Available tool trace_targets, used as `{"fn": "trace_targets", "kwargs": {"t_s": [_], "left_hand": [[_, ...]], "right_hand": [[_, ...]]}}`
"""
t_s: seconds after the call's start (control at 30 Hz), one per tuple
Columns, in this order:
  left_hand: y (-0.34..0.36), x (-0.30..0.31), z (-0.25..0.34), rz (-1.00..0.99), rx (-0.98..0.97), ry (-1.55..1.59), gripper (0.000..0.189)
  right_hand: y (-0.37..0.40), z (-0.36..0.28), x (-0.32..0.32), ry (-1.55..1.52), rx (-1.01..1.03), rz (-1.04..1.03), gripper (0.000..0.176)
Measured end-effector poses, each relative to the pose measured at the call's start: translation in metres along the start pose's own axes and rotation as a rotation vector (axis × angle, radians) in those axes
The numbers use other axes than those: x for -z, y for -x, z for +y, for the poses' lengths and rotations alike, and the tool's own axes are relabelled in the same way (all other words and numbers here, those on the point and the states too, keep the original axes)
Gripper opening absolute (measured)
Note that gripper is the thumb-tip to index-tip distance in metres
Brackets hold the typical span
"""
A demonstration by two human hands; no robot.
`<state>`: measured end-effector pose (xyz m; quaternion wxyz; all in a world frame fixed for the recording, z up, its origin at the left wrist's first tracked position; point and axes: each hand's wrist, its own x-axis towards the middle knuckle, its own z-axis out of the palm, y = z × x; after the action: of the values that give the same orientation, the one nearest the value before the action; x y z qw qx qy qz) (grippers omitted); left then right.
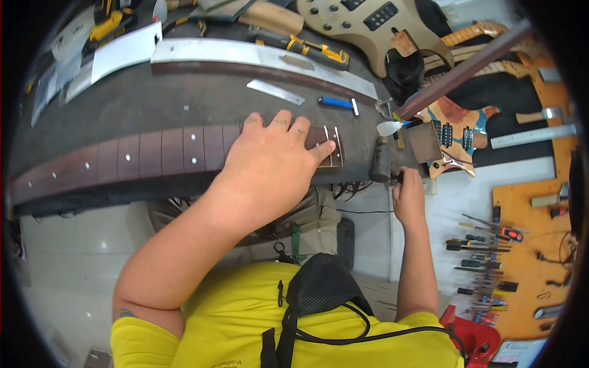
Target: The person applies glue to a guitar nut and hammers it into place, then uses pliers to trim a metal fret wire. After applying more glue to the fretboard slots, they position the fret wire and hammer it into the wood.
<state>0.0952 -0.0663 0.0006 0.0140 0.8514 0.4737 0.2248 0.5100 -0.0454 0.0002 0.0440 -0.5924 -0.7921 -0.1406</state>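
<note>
My left hand [270,156] lies palm down on a dark wooden guitar neck [178,150], its fingers apart and the thumb tip near two silvery fret wires [331,147] at the right end. The fingerboard has thin cross slots and pale dot inlays; part of it is hidden under the hand. At the bench edge on the right, my right hand [408,195] is closed, with something dark partly showing at its fingertips that I cannot make out. Beside it stands a dark cylindrical object [380,161]. A small white bottle with a blue tip [389,127] is just beyond.
Across the bench lie a long metal straightedge bar [245,56], a small metal strip [275,92], a blue-handled razor-like tool [336,102] and yellow-black tools [319,50]. Guitar bodies [362,27] occupy the back and right. Files and screwdrivers [485,248] hang on a wooden board.
</note>
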Motion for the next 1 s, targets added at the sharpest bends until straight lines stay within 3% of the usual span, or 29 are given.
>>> {"fn": "trace_targets", "kwargs": {"t_s": [0.17,0.23,0.27,0.3,0.37,0.5,0.6,0.73,0.93,1.0], "left_hand": [[0.003,-0.007,-0.002,0.041,0.026,0.032,0.05],[0.005,-0.01,-0.002,0.08,0.034,0.059,0.049],[0.005,-0.009,-0.002,0.07,0.024,0.04,0.049],[0.006,-0.009,-0.003,0.058,0.009,0.023,0.048],[0.006,-0.011,-0.004,0.061,0.01,0.046,0.048],[0.007,-0.011,-0.003,0.035,0.012,0.034,0.038],[0.006,-0.015,-0.004,0.073,0.019,0.051,0.045],[0.005,-0.014,-0.003,0.066,0.021,0.05,0.044],[0.005,-0.011,-0.005,-0.023,0.005,0.058,0.04],[0.005,-0.014,-0.004,0.02,0.012,0.056,0.04]], "right_hand": [[0.013,-0.01,0.027,0.005,0.078,-0.02,0.037],[0.015,-0.021,0.052,-0.483,-0.302,-0.186,0.033],[0.014,-0.033,0.06,-0.879,-0.327,-0.159,0.028],[0.01,-0.049,0.069,-0.863,-0.325,-0.175,0.028],[-0.003,-0.095,0.1,-1.109,-0.351,-0.198,0.036],[-0.029,-0.13,0.13,-0.8,-0.241,-0.338,0.053],[-0.039,-0.145,0.127,-0.613,-0.193,-0.414,0.071],[-0.047,-0.153,0.126,-0.593,-0.199,-0.355,0.071],[-0.05,-0.153,0.124,-0.573,-0.214,-0.436,0.069],[-0.049,-0.155,0.121,-0.646,-0.222,-0.307,0.068]]}}
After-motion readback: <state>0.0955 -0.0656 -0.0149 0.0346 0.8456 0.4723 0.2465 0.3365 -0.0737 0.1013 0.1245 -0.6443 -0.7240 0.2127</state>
